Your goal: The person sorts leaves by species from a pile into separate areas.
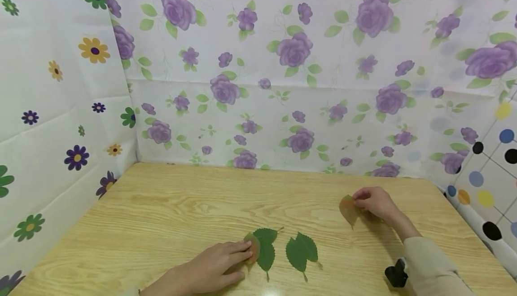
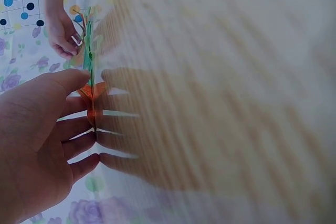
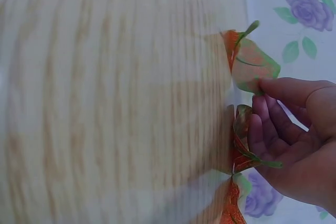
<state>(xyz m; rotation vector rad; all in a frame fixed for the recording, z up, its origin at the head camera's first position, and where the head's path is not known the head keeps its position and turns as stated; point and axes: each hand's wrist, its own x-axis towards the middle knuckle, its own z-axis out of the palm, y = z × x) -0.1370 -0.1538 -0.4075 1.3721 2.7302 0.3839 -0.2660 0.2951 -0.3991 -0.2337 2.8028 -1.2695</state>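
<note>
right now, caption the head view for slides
Left hand touching a brownish leaf, right hand pinching another, green leaves between.

The tabletop shows a smooth, wood-grained finish, glossy enough to return faint reflections and a bright spot of light. The green leaves and the orange-brown leaf appear thin and matt, their exact material undeterminable. The floral sheet is smooth with fold creases, cloth or plastic not distinguishable; the sleeve is matt cloth.
</note>
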